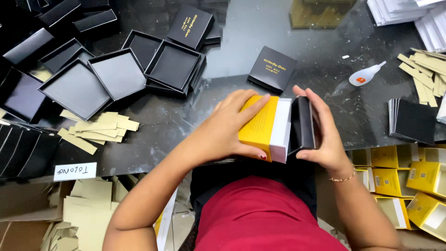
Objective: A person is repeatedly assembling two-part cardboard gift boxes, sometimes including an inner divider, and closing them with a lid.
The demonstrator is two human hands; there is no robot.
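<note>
Yellow sleeve box (pixel 261 124) sits gripped in the left hand (pixel 227 130) just above the table's near edge, white end facing the black box (pixel 303 123) clasped in the right hand (pixel 325 135) — the two nearly touching, not yet joined. Open black trays (pixel 116 72) lie on the dark table (pixel 223 42); yellow boxes (pixel 409 186) wait lower right.

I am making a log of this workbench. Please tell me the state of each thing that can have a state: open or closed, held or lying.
yellow carton: held by the left hand, right end open.
black box: held on edge in the right hand, at the carton's mouth.
black trays: open, empty, lying on the table.
black lids: lying face up.
glue bottle: lying on its side.
yellow cartons at right: open, empty.
</note>
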